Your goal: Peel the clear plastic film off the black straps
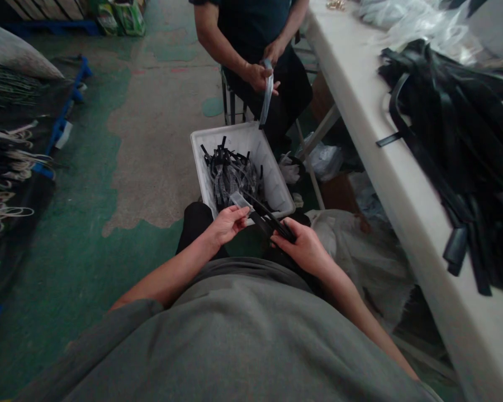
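Left hand [230, 223] pinches clear sleeve [239, 200]; right hand [300, 241] grasps black straps [261, 222] at its four o'clock. Likely light, bendy; pinch ends.

It seemed a workshop or small factory: the green floor [79, 234] was worn, bundles [2, 153] lay on a blue pallet [62, 131], and black strips [465, 139] were heaped on a white table [341, 78].
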The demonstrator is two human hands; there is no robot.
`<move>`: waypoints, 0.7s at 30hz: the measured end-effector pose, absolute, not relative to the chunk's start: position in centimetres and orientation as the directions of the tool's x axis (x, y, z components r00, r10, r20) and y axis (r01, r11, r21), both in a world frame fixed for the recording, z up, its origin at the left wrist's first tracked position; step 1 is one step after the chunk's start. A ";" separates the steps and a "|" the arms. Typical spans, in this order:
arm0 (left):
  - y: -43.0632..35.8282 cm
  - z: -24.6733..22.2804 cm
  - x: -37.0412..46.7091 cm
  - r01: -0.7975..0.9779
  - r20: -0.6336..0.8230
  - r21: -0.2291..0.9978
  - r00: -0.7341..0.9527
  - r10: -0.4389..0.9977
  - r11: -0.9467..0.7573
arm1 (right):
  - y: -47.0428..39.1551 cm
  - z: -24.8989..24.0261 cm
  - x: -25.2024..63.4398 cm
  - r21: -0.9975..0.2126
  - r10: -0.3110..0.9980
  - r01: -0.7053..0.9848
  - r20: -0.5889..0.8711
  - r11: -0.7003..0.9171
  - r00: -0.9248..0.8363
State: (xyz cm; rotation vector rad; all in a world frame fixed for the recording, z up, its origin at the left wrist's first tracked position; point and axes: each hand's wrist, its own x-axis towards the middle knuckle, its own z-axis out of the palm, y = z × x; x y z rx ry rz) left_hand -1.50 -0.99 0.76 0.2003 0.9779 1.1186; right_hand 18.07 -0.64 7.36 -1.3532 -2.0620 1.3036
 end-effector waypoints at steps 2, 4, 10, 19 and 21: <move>-1.2 0.7 -1.0 -0.655 -0.559 0.556 0.159 0.814 0.511 | -0.6 7.0 17.6 -0.856 0.888 0.508 -0.152 0.101 -0.433; -1.5 0.8 -0.4 -0.652 -0.557 0.539 0.200 0.806 0.534 | -0.4 6.7 17.4 -0.883 0.902 0.466 -0.151 0.060 -0.404; -1.8 1.1 -0.9 -0.684 -0.577 0.525 0.152 0.803 0.506 | -0.7 6.9 18.6 -0.875 0.891 0.479 -0.163 0.069 -0.425; -1.9 1.8 -0.7 -0.679 -0.556 0.535 0.166 0.815 0.503 | -0.9 7.3 18.3 -0.923 0.858 0.384 -0.207 -0.012 -0.470; -1.7 1.9 -1.3 -0.679 -0.566 0.539 0.146 0.811 0.498 | -1.3 7.7 18.6 -0.926 0.832 0.375 -0.239 -0.040 -0.500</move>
